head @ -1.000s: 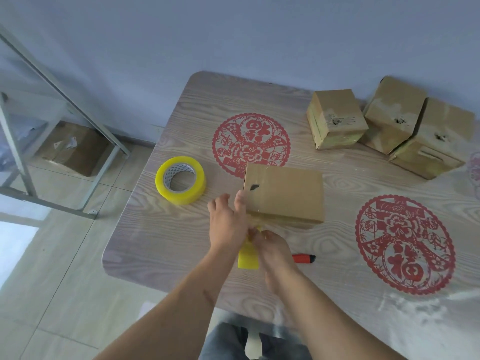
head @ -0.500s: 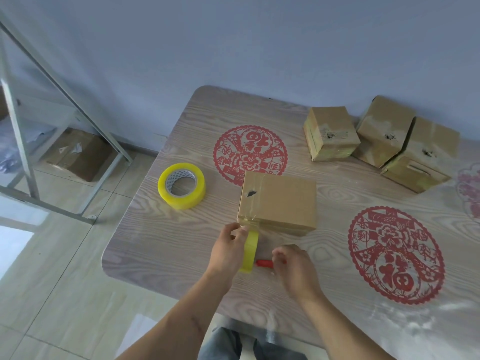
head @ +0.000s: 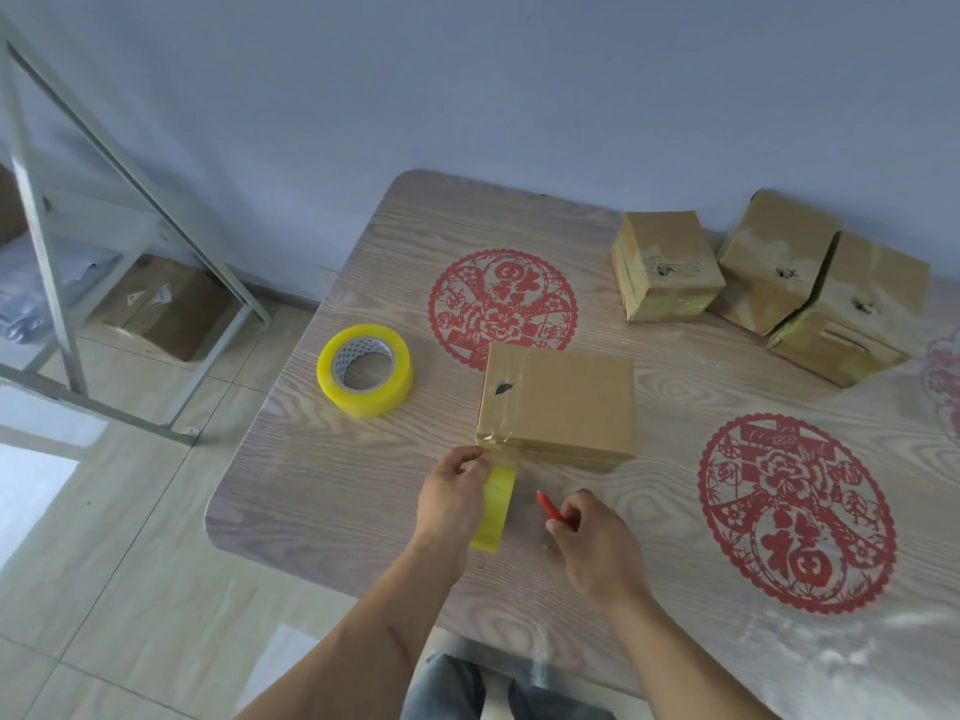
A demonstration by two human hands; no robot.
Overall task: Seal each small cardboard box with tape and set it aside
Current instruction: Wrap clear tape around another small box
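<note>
A small cardboard box (head: 563, 402) lies in the middle of the wooden table (head: 332, 475), with clear tape over its left end. A thin yellow tape roll (head: 493, 506) stands on edge just in front of the box's near-left corner. My left hand (head: 452, 498) grips this roll, and a strip runs from it up to the box. To the right, my right hand (head: 592, 537) holds a red cutter (head: 548, 509) whose tip points toward the roll. A second, thicker yellow tape roll (head: 366, 368) lies flat to the left of the box.
Three taped cardboard boxes (head: 667, 265) (head: 769, 259) (head: 852, 309) stand at the table's far right by the wall. Red paper-cut decorations (head: 501, 304) (head: 795, 511) lie under the table's clear cover. A metal frame (head: 47, 241) and a floor carton (head: 166, 309) are to the left.
My left hand came off the box and took the thin roll, pulling it back toward me. My right hand picked up the red cutter from the table.
</note>
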